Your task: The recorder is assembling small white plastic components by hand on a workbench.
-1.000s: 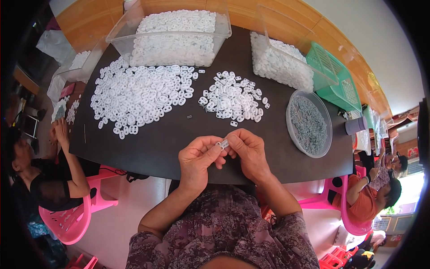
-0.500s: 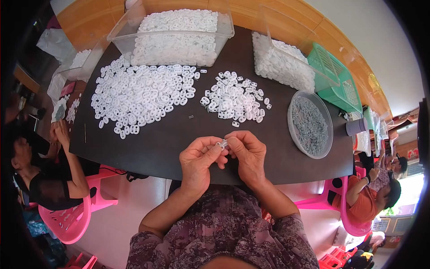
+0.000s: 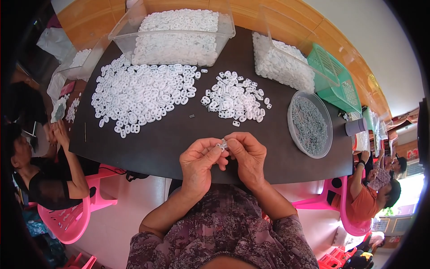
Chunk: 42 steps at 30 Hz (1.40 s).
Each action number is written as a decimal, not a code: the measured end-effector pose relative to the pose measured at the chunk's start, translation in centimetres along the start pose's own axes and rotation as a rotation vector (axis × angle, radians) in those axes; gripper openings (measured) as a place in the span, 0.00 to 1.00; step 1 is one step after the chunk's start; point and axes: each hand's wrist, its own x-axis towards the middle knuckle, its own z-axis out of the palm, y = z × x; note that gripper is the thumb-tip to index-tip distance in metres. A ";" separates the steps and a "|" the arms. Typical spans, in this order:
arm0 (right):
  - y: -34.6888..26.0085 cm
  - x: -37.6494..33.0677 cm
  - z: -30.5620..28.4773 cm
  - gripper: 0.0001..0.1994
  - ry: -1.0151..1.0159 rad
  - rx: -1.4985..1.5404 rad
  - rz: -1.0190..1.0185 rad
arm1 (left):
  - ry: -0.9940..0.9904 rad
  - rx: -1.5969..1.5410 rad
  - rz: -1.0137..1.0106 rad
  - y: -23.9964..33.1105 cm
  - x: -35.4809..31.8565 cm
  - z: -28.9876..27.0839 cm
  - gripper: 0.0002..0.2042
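Above the near edge of the dark table (image 3: pixel 148 148), my left hand (image 3: pixel 195 163) pinches a small white two-hole plastic piece (image 3: pixel 221 145) between thumb and fingers. My right hand (image 3: pixel 250 159) meets it, thumb and fingertips closed on the same piece from the right. The fingers cover most of the piece, so its details cannot be made out. Beyond my hands lies a smaller pile of white two-hole pieces (image 3: pixel 237 101). A much bigger pile of such pieces (image 3: pixel 143 94) spreads to its left. One tiny grey metal part (image 3: pixel 191 116) rests between the piles and my hands.
Two clear bins (image 3: pixel 118 33) (image 3: pixel 333 80) of white pieces stand at the back. On the right are a round tub (image 3: pixel 330 139) of small grey metal parts, a green basket (image 3: pixel 354 105) and a grey cup (image 3: pixel 356 127). People sit on pink chairs (image 3: pixel 67 224) at both sides.
My hands keep their grip on the white piece, with only a slight shift of the fingers. At right, the person in orange has raised an arm; at left, another person's dark-haired head has come into view.
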 end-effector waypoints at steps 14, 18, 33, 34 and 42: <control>-0.3 0.1 0.0 0.08 -0.056 -0.193 -0.077 | 0.010 -0.064 -0.026 -0.2 -0.1 -0.4 0.06; -0.4 0.5 -0.7 0.10 -0.068 -0.131 0.008 | 0.010 -0.029 -0.025 -0.1 -0.1 -0.5 0.07; -1.2 1.9 -1.5 0.06 -0.114 -0.054 0.047 | 0.010 0.305 0.107 0.4 -0.4 0.0 0.08; -1.2 1.9 -1.5 0.06 -0.114 -0.053 0.048 | 0.012 0.312 0.104 0.3 -0.4 0.0 0.08; -1.0 1.9 -1.2 0.06 -0.125 -0.123 -0.037 | 0.058 0.364 0.091 0.2 -0.4 0.2 0.08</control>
